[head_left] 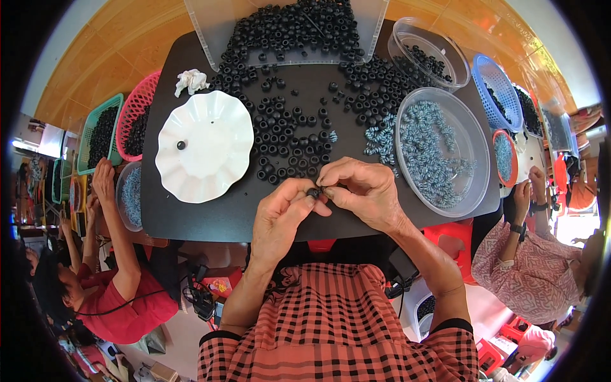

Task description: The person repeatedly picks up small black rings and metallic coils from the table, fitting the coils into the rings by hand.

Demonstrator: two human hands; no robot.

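Observation:
Above the table's near edge, my left hand (280,219) pinches a small round black plastic piece (312,192) between thumb and forefinger. My right hand (366,194) meets it there, thumb and fingertips pressed together; what they hold is too small and hidden to name. Just beyond my hands lie many loose black hollow pieces (286,137), barrel-shaped with an opening. A white scalloped plate (213,172) at the left bears one such black piece (181,145). To the right is a clear round tub (484,172) of small bluish coiled springs (433,153), some spilled beside it.
A translucent bin (213,28) tipped at the far edge spills black pieces onto the dark table (191,219). A clear round container (404,38) and crumpled white tissue (191,81) lie nearby. Co-workers sit left (127,305) and right (528,261), beside coloured baskets (137,105).

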